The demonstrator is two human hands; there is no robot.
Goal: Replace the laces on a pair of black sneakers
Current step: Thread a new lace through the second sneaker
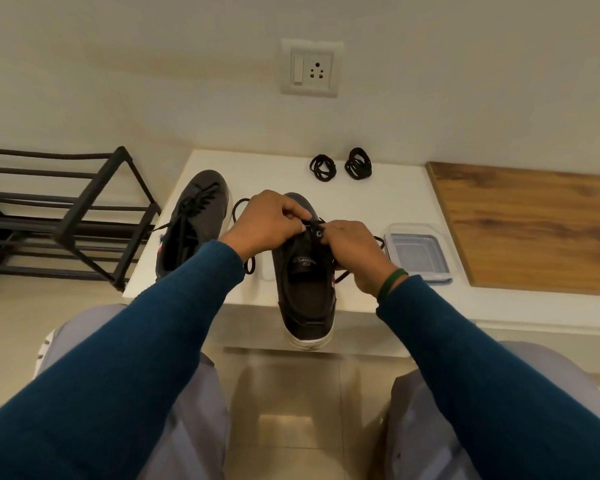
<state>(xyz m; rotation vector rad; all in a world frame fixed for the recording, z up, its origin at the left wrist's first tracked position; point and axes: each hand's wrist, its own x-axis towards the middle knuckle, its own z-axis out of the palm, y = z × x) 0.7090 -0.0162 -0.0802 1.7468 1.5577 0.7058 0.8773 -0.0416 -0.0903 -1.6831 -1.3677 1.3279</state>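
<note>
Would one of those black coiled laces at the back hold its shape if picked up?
Probably not: the coiled lace looks like thin, loose loops, so it would likely flop and unwind. Likely very light. Lying flat, it seems unlikely to roll.

Black rack [91,192], wall socket [310,68], grey container [418,252], wooden board [534,226].

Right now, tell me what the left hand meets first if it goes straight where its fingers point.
Likely the right hand: the left hand, pinching the lace, points across the sneaker at it; depth unclear.

Teal sleeves [160,341]; grey trousers [194,427]; grn bangle [392,284], R side.
</note>
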